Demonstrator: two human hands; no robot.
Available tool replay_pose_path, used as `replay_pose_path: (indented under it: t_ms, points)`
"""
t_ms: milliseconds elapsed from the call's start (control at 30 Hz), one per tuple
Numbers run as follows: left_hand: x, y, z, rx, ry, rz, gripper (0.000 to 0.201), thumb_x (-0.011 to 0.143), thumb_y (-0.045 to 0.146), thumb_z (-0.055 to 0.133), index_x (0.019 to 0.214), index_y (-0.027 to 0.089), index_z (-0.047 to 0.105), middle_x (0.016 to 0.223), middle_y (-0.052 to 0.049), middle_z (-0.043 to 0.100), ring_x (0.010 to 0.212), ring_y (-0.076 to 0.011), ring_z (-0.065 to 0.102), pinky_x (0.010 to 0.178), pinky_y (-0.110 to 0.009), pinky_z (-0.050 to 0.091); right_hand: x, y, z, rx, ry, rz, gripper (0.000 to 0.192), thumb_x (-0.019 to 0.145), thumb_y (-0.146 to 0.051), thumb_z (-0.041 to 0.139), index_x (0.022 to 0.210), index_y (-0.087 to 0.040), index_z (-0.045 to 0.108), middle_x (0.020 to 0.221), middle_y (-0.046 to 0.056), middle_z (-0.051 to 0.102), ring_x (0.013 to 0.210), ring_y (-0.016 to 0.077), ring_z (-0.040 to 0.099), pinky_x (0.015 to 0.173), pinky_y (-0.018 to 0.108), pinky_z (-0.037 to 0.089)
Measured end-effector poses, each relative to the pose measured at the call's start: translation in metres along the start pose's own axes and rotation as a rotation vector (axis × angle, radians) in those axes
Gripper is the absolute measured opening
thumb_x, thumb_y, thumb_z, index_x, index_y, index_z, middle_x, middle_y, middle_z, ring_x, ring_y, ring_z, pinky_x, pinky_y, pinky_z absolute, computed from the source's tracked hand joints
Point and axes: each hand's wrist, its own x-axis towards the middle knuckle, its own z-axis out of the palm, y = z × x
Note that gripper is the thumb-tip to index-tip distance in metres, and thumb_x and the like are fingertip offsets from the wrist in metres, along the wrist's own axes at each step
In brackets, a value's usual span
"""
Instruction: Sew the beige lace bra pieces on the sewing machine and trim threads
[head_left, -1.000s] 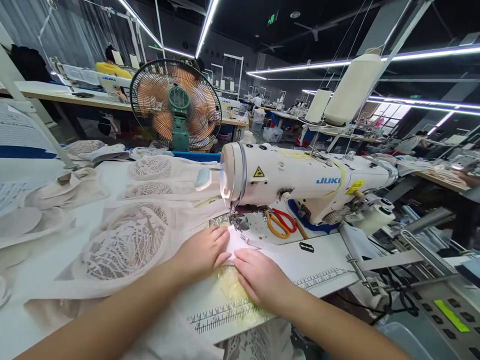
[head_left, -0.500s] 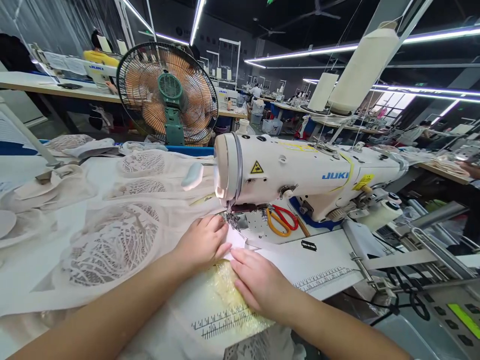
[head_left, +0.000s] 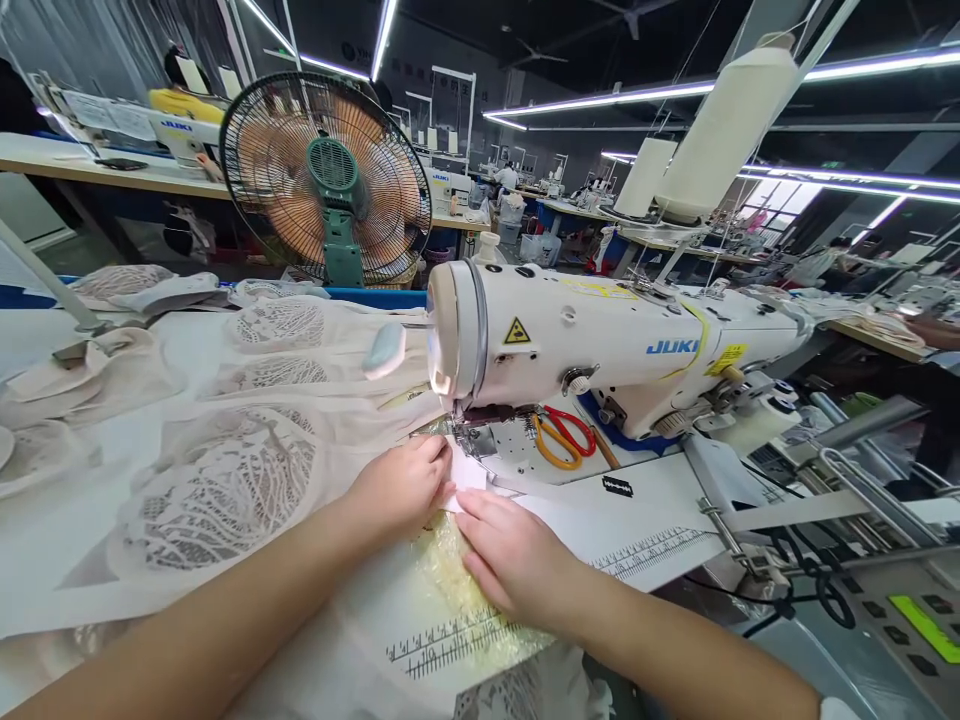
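Note:
A white sewing machine (head_left: 562,335) stands before me, its needle and presser foot (head_left: 459,420) low over the metal plate. Just in front of the foot lies a small flat white piece (head_left: 468,476); I cannot tell whether it is fabric or paper. My left hand (head_left: 405,482) presses on its left side, fingers together and close to the foot. At its lower right edge, the fingertips of my right hand (head_left: 517,550) hold it. Under my hands is a yellowish, shiny taped patch (head_left: 446,570) on the tabletop, beside a printed ruler scale (head_left: 442,645).
Lace-patterned cream garments (head_left: 225,490) spread across the left of the table. Scissors (head_left: 559,440) with orange and red handles lie by the machine bed, near a black razor blade (head_left: 617,486). Behind stand a large fan (head_left: 330,180) and thread cones (head_left: 727,130).
The white piece and both hands have shifted slightly left, with the left hand a little lower. The camera view has moved slightly. Both hands keep their hold.

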Motion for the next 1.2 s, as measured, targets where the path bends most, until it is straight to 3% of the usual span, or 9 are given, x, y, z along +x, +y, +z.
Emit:
replay_pose_path:
  t_ms: [133, 233, 333, 433, 700, 900, 1200]
  points:
    - [-0.003, 0.002, -0.006, 0.045, 0.017, 0.006, 0.019, 0.086, 0.016, 0.047, 0.093, 0.012, 0.064, 0.106, -0.014, 0.063, 0.097, -0.0261, 0.058, 0.081, -0.037, 0.049, 0.012, -0.003, 0.004, -0.016, -0.051, 0.059, 0.032, 0.082, -0.022, 0.051, 0.108, -0.005, 0.059, 0.120, 0.019, 0.058, 0.114, 0.0286, 0.053, 0.102, 0.042, 0.041]
    - [-0.014, 0.015, -0.005, 0.068, 0.068, 0.032, 0.028, 0.086, 0.008, 0.039, 0.087, 0.014, 0.067, 0.101, -0.014, 0.065, 0.089, -0.0261, 0.059, 0.074, -0.039, 0.049, 0.020, -0.007, 0.008, -0.010, -0.072, 0.109, 0.034, 0.082, -0.021, 0.050, 0.112, -0.007, 0.058, 0.120, 0.017, 0.059, 0.116, 0.0288, 0.051, 0.106, 0.046, 0.035]
    - [-0.028, 0.028, -0.001, 0.001, 0.114, 0.010, 0.036, 0.083, 0.007, 0.038, 0.108, 0.013, 0.063, 0.105, -0.013, 0.066, 0.081, -0.0229, 0.059, 0.071, -0.037, 0.050, 0.021, -0.009, 0.009, 0.022, -0.071, 0.127, 0.036, 0.084, -0.020, 0.048, 0.117, -0.007, 0.055, 0.123, 0.018, 0.058, 0.121, 0.0279, 0.048, 0.109, 0.045, 0.031]
    - [-0.037, 0.031, 0.001, -0.043, 0.090, -0.023, 0.043, 0.083, 0.007, 0.040, 0.123, 0.010, 0.054, 0.114, -0.012, 0.064, 0.086, -0.0236, 0.056, 0.079, -0.037, 0.049, 0.014, -0.010, 0.005, 0.048, -0.083, 0.103, 0.035, 0.084, -0.022, 0.049, 0.114, -0.006, 0.057, 0.126, 0.018, 0.056, 0.124, 0.0274, 0.045, 0.109, 0.043, 0.032]
    - [-0.041, 0.013, 0.004, -0.075, 0.130, 0.057, 0.038, 0.086, 0.008, 0.035, 0.113, 0.020, 0.058, 0.117, -0.007, 0.062, 0.090, -0.0219, 0.054, 0.077, -0.034, 0.047, -0.014, 0.004, -0.007, 0.125, 0.020, 0.031, 0.025, 0.084, -0.019, 0.045, 0.100, -0.010, 0.062, 0.125, 0.015, 0.058, 0.120, 0.0277, 0.050, 0.104, 0.043, 0.039]
    - [-0.033, -0.002, -0.004, -0.085, 0.106, 0.114, 0.035, 0.091, 0.014, 0.032, 0.110, 0.019, 0.061, 0.117, -0.008, 0.063, 0.092, -0.0214, 0.056, 0.075, -0.032, 0.049, -0.018, 0.011, -0.007, 0.174, 0.142, 0.064, 0.020, 0.083, -0.017, 0.045, 0.091, -0.012, 0.063, 0.117, 0.016, 0.063, 0.111, 0.0255, 0.056, 0.100, 0.041, 0.044]
    - [-0.018, -0.022, -0.006, -0.075, 0.112, 0.097, 0.034, 0.090, 0.017, 0.036, 0.105, 0.023, 0.065, 0.113, -0.007, 0.065, 0.095, -0.0228, 0.059, 0.075, -0.032, 0.050, -0.017, 0.011, -0.002, 0.200, 0.131, 0.090, 0.018, 0.083, -0.018, 0.045, 0.090, -0.015, 0.062, 0.114, 0.013, 0.063, 0.111, 0.0240, 0.056, 0.101, 0.042, 0.043]
